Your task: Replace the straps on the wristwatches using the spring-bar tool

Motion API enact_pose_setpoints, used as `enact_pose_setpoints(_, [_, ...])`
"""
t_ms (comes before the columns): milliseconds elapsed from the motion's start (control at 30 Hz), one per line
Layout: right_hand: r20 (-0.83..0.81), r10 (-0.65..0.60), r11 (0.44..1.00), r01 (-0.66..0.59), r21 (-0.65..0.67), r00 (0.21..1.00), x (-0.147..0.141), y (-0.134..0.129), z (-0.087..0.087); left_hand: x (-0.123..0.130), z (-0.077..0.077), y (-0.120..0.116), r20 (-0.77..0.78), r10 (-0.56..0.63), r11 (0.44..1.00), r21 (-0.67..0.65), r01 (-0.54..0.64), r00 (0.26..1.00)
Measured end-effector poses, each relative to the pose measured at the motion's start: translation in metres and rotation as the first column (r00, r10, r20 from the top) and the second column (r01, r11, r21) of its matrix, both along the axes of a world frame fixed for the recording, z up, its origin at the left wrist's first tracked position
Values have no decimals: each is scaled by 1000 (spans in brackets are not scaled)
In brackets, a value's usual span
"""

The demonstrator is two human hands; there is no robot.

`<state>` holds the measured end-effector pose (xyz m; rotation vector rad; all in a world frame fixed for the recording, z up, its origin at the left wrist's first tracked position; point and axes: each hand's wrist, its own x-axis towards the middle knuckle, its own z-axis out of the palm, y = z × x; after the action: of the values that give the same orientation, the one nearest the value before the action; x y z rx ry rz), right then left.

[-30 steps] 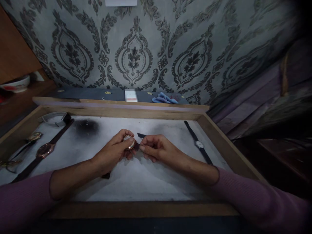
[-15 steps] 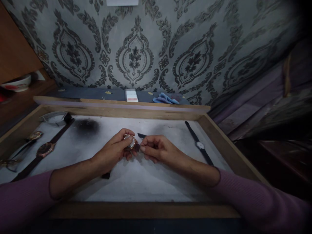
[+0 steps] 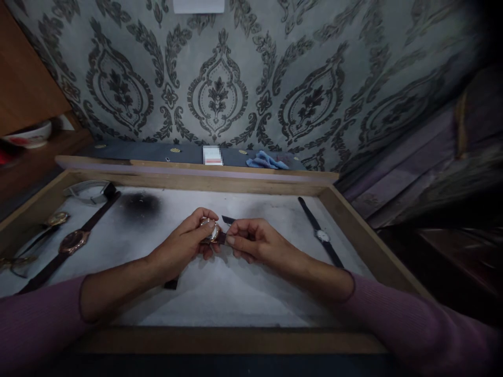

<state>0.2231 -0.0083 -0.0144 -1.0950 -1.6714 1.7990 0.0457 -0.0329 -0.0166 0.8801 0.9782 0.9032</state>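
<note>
A round, gold-rimmed wristwatch [image 3: 212, 230] is held above the middle of the white-bottomed wooden tray [image 3: 236, 335]. My left hand [image 3: 190, 235] is closed around its case, the thumb lying across the face. At the watch's right side, my right hand [image 3: 255, 238] pinches a short dark brown strap piece that joins the case. A dark strap tip [image 3: 228, 220] shows just behind the right fingers; what it belongs to is hidden. Below my left wrist, another dark strap end [image 3: 171, 283] sticks out.
On the tray's left lie a large brown-strapped watch [image 3: 74, 242], a small gold watch [image 3: 58, 218] and a grey band [image 3: 89, 191]. A black-strapped watch [image 3: 323, 235] lies at right. Behind the rim are a blue cloth [image 3: 266, 159] and a small box [image 3: 212, 155].
Both hands keep almost the same place and hold on the watch. The whole view has shifted very slightly.
</note>
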Motion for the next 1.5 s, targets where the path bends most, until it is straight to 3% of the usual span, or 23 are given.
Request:
enact_pose_setpoints(567, [10,1,1000,-1,14,1000,1,-1,0,-2,-3,0,-44,-54,997,43,56,998])
enact_pose_setpoints(833, [-24,-41,998,40,-40,999,1,-1,1,-7,-1,0,-77,-168,976,127,177,983])
enact_pose_setpoints(1500, [-36,-9,999,7,-54,999,1,-2,1,-9,-5,3,-147,-200,958,180,225,969])
